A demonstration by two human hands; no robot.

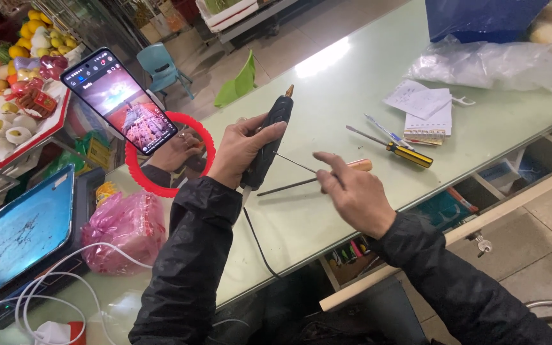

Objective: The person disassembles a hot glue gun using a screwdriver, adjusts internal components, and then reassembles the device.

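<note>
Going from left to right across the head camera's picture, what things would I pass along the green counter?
Blue scale → pink bag → red ring → left hand holding a black corded tool → right hand → yellow-handled screwdriver → clear plastic bags.

Even, fairly bright light fills the scene. A white patch of glare sits on the counter [327, 57] near its far edge, and the phone screen [119, 99] glows. Soft, faint shadows lie under the hands. The counter edges bow with wide-angle distortion. The fruit [17, 83] at the far left looks slightly soft.
</note>
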